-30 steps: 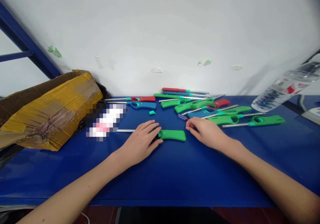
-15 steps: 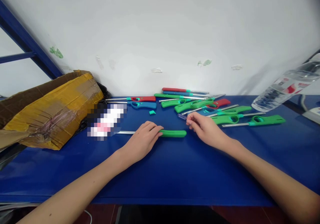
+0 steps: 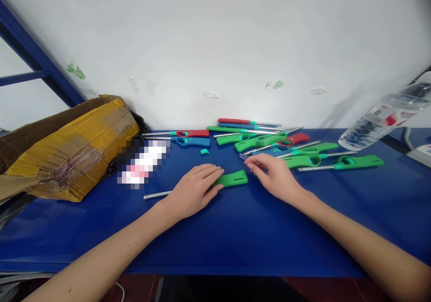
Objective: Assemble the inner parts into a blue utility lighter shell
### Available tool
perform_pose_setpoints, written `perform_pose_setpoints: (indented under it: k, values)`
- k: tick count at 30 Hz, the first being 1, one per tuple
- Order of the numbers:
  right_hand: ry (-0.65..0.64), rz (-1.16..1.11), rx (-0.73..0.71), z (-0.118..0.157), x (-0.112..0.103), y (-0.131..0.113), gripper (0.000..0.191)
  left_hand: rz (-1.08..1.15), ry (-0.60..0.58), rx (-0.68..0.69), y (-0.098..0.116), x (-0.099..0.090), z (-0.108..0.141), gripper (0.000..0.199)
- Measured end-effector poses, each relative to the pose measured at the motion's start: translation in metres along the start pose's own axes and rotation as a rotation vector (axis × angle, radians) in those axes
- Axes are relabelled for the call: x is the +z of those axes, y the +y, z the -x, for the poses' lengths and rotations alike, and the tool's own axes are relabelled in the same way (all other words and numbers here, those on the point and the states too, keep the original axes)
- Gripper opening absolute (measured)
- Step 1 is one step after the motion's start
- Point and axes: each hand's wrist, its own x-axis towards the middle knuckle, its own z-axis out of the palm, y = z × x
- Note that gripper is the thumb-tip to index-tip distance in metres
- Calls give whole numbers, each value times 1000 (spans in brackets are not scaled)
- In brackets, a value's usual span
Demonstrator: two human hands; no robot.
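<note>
My left hand (image 3: 197, 190) is closed over the middle of a green long-necked lighter (image 3: 235, 178), whose metal tube points left and whose handle shows to the right. My right hand (image 3: 274, 174) is just right of that handle, thumb and forefinger pinched at the end of a small clear purplish piece (image 3: 244, 157). Behind my hands lies a loose pile of green, red and blue lighters (image 3: 262, 141). A red lighter and a blue lighter (image 3: 193, 141) rest further left, with a small teal piece (image 3: 204, 151) near them.
A taped cardboard box (image 3: 77, 149) stands at the left of the blue table (image 3: 215, 243). A tilted clear bottle (image 3: 380, 118) is at the right, beside a white object at the edge. The white wall (image 3: 202, 46) rises behind.
The lighter under my left hand has rolled from its narrow edge onto its flat side, and its tube tip has swung nearer to me. My right hand has moved slightly left.
</note>
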Motion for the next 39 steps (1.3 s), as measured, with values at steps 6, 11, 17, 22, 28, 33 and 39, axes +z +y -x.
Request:
perform_pose_setpoints:
  k: [6,11,17,22,28,33,39]
  values:
    - [-75,56,-134,1,-2,-5,24,64,-130,-36,0,2,4,40]
    - [-124,-58,24,3,0,-7,20,98,-140,-84,-6,2,3,40]
    - [-178,-87,91,-1,0,-9,15,154,-118,-110,-8,3,4,40]
    - [-204,49,-103,-2,-1,-9,17,163,-116,-108,-8,3,2,39]
    - [-201,126,-247,0,-1,-6,23,160,-112,-109,-5,0,1,38]
    - [-207,168,-299,0,-1,-4,26,160,-103,-107,-5,1,2,38]
    - [-233,217,-322,2,2,-3,27,154,-109,-124,-6,4,2,39]
